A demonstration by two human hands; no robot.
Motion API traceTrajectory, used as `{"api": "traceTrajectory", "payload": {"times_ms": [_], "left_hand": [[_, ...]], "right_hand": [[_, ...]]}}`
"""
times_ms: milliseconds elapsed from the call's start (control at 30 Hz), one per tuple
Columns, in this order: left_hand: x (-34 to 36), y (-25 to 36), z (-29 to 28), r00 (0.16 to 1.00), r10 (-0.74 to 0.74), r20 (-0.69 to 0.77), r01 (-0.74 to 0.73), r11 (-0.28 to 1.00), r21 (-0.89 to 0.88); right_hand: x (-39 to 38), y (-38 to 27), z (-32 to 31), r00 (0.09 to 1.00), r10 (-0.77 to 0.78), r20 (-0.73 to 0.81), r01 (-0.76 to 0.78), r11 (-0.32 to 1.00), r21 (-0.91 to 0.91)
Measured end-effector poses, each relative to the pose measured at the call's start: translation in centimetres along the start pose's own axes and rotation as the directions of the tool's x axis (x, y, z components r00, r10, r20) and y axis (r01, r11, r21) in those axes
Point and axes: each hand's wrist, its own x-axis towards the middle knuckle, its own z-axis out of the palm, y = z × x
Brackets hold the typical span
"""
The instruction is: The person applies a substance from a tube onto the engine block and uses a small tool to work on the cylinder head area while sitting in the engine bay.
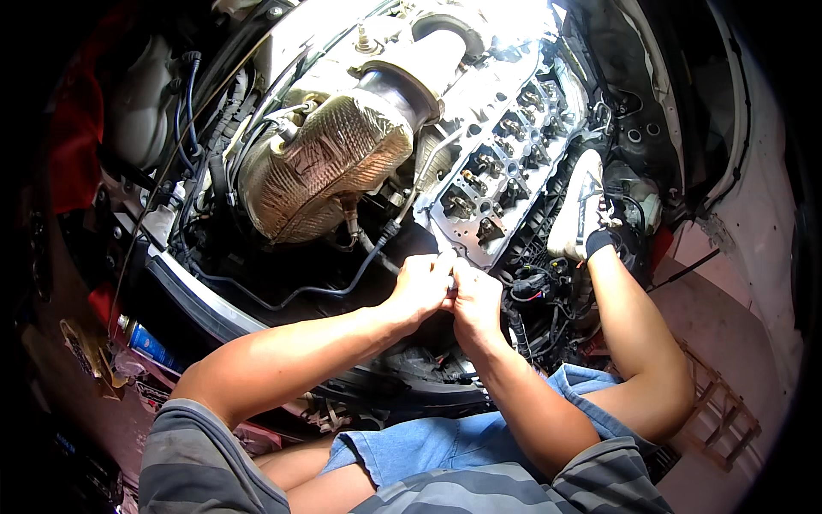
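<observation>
My left hand (419, 287) and my right hand (477, 297) are closed close together at the near end of an engine's cylinder head (465, 239). Between the fingers is something small and pale; its kind is hidden by the hands. The cylinder head has its cover off, so the bare metal rim and the valve gear inside show. Beyond my left hand sits a large, dimpled metal heat shield (330, 163). A thin dark hose (342, 293) with a connector runs just left of the hands.
My bent leg rests on the right side of the engine bay, its white shoe (578, 210) beside the cylinder head. Wiring (535, 287) lies near the right hand. A blue spray can (152, 344) stands at the left, and a wooden rack (722, 415) is at the lower right. Strong light glares at the top.
</observation>
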Motion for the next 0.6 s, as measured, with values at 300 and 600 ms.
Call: {"api": "traceTrajectory", "payload": {"times_ms": [300,600], "left_hand": [[0.05,-0.59,0.25,1.000,-0.013,0.016,0.013,1.000,0.008],[0.09,-0.87,0.32,0.999,-0.026,0.036,0.025,0.999,0.023]], "right_hand": [[-0.31,0.37,-0.21,0.999,-0.017,-0.043,0.017,1.000,-0.013],[-0.66,0.13,-0.16,0.996,-0.040,-0.080,0.039,0.999,-0.013]]}}
